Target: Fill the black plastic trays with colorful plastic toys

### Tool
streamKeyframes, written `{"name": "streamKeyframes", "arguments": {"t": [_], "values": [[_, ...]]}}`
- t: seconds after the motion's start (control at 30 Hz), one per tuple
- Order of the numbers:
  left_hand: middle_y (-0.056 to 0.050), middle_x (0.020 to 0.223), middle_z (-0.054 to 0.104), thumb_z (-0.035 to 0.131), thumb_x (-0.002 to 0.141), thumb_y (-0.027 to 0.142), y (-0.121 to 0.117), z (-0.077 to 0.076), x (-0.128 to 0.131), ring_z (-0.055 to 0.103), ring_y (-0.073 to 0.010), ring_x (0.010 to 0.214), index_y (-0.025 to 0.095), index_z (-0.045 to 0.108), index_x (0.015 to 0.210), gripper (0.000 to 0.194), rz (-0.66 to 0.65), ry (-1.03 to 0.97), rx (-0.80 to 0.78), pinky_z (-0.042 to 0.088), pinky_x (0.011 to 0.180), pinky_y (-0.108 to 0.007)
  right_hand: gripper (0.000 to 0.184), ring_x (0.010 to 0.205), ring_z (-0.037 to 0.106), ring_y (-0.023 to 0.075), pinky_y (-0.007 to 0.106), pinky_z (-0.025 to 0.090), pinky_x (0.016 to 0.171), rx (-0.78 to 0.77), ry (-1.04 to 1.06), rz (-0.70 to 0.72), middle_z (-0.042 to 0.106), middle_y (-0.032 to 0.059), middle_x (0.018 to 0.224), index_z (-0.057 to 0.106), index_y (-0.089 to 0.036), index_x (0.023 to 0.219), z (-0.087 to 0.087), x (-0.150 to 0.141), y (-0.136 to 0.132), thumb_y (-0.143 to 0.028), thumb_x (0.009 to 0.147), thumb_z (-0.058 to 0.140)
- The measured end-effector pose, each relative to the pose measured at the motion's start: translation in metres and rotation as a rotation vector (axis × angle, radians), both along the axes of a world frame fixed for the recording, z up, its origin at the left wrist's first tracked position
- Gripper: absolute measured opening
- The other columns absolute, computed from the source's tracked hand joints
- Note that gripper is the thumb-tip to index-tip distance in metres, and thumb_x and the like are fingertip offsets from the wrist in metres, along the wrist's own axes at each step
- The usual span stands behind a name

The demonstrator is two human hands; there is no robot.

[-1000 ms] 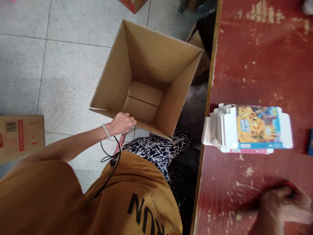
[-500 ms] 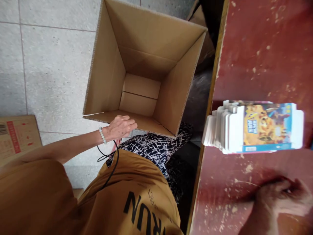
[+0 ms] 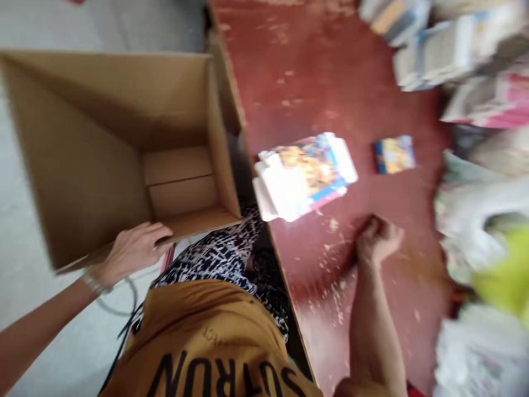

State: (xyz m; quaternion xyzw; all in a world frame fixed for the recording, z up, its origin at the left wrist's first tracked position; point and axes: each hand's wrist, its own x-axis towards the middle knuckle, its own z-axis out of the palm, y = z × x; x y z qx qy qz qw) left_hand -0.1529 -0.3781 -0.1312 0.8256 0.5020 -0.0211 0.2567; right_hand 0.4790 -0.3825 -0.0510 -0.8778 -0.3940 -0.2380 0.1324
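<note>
My left hand (image 3: 136, 248) grips the near rim of a large open cardboard box (image 3: 82, 165), fingers over the edge and inside it. The box is bare inside, with a seam across its bottom. On the red table, my right hand (image 3: 378, 240) rests with its fingers curled into a loose fist, blurred, and I see nothing in it. Beyond that hand lies a small printed box (image 3: 394, 154). Nearer the table edge is a stack of flat printed cartons (image 3: 309, 176) with white flaps.
The worn red table (image 3: 306, 99) runs along the right, its edge close to the cardboard box. Blurred bundles of cartons (image 3: 442, 52) and pale plastic bags (image 3: 483, 204) line the far side, with something yellow-green (image 3: 506, 270) among them. Pale tiled floor (image 3: 49, 331) shows at left.
The view has swung right, bringing more of the table into sight. The cardboard box looks larger and closer, still in my left hand. My right hand has stayed resting on the table.
</note>
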Motion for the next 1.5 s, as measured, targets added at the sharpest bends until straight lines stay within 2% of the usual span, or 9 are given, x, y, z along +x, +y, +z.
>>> {"name": "streamKeyframes", "arguments": {"t": [0.1, 0.2, 0.33, 0.43, 0.63, 0.9, 1.17, 1.33, 1.5], "values": [[0.0, 0.137, 0.073, 0.055, 0.102, 0.055, 0.016, 0.007, 0.004, 0.072, -0.0261, 0.119, 0.037, 0.061, 0.141, 0.043, 0.069, -0.22, 0.199, 0.061, 0.094, -0.042, 0.039, 0.094, 0.073, 0.026, 0.038, 0.054, 0.085, -0.047, 0.131, -0.03, 0.08, 0.0118, 0.101, 0.079, -0.022, 0.115, 0.005, -0.009, -0.002, -0.043, 0.097, 0.052], [0.0, 0.148, 0.067, 0.072, 0.093, 0.051, 0.039, 0.044, 0.034, 0.067, -0.0322, 0.129, 0.045, 0.049, 0.157, 0.068, 0.043, -0.365, 0.549, 0.052, 0.114, -0.053, 0.039, 0.092, 0.073, 0.0262, 0.037, 0.051, 0.084, -0.093, 0.257, -0.131, 0.081, 0.0112, 0.105, 0.074, -0.021, 0.122, 0.01, -0.02, 0.003, -0.044, 0.102, 0.05], [-0.011, 0.157, 0.059, 0.082, 0.087, 0.042, 0.047, 0.109, 0.118, 0.056, -0.0418, 0.144, 0.032, 0.049, 0.161, 0.081, -0.179, -0.377, 0.841, 0.041, 0.121, -0.065, 0.035, 0.099, 0.072, 0.0279, 0.037, 0.05, 0.087, -0.126, 0.308, -0.136, 0.08, 0.0111, 0.111, 0.072, -0.023, 0.125, 0.019, -0.036, 0.005, -0.042, 0.104, 0.052], [-0.017, 0.154, 0.06, 0.074, 0.094, 0.028, 0.029, 0.133, 0.204, 0.048, -0.0381, 0.151, 0.021, 0.056, 0.153, 0.062, -0.463, -0.52, 0.787, 0.04, 0.125, -0.058, 0.035, 0.107, 0.069, 0.0278, 0.036, 0.05, 0.089, -0.125, 0.322, -0.073, 0.074, 0.0132, 0.124, 0.07, -0.021, 0.128, 0.024, -0.043, 0.004, -0.039, 0.107, 0.047], [-0.025, 0.17, 0.04, 0.061, 0.104, 0.039, -0.009, 0.101, 0.348, 0.032, -0.0481, 0.159, 0.013, 0.055, 0.159, 0.061, -0.756, -0.288, 0.54, 0.027, 0.124, -0.076, 0.039, 0.13, 0.057, 0.0302, 0.037, 0.049, 0.102, -0.14, 0.329, -0.01, 0.066, 0.0156, 0.138, 0.069, -0.017, 0.129, 0.038, -0.043, -0.005, -0.037, 0.111, 0.04], [-0.022, 0.174, 0.032, 0.047, 0.108, 0.051, 0.01, 0.068, 0.38, 0.024, -0.0473, 0.161, 0.013, 0.047, 0.165, 0.068, -0.697, -0.139, 0.675, 0.021, 0.123, -0.076, 0.034, 0.118, 0.068, 0.0126, 0.02, 0.047, 0.088, -0.124, 0.466, -0.006, 0.074, -0.0023, 0.134, 0.066, -0.025, 0.134, 0.069, -0.066, -0.033, -0.042, 0.113, 0.046], [-0.027, 0.179, 0.01, 0.046, 0.108, 0.041, 0.055, 0.099, 0.445, 0.007, -0.0456, 0.166, 0.012, 0.037, 0.17, 0.068, -0.549, -0.147, 0.663, 0.012, 0.127, -0.074, 0.035, 0.118, 0.071, 0.0289, 0.034, 0.051, 0.09, -0.171, 0.476, -0.026, 0.073, 0.0201, 0.13, 0.066, -0.011, 0.127, 0.057, -0.039, -0.132, -0.036, 0.111, 0.048], [-0.026, 0.18, 0.004, 0.05, 0.106, 0.043, 0.118, 0.137, 0.524, -0.003, -0.0471, 0.166, 0.015, 0.037, 0.17, 0.071, -0.373, -0.186, 0.655, 0.001, 0.126, -0.075, 0.039, 0.107, 0.074, 0.0293, 0.03, 0.047, 0.077, -0.217, 0.432, -0.151, 0.076, 0.0164, 0.118, 0.066, -0.018, 0.121, 0.038, -0.018, -0.163, -0.046, 0.112, 0.04], [-0.026, 0.178, 0.012, 0.051, 0.099, 0.066, 0.179, 0.166, 0.573, 0.012, -0.0541, 0.161, 0.025, 0.037, 0.169, 0.083, -0.257, 0.013, 0.404, 0.014, 0.121, -0.079, 0.038, 0.103, 0.076, 0.0282, 0.029, 0.043, 0.07, -0.233, 0.442, -0.166, 0.077, 0.0121, 0.113, 0.066, -0.023, 0.117, 0.032, -0.02, -0.161, -0.05, 0.112, 0.04]]}}
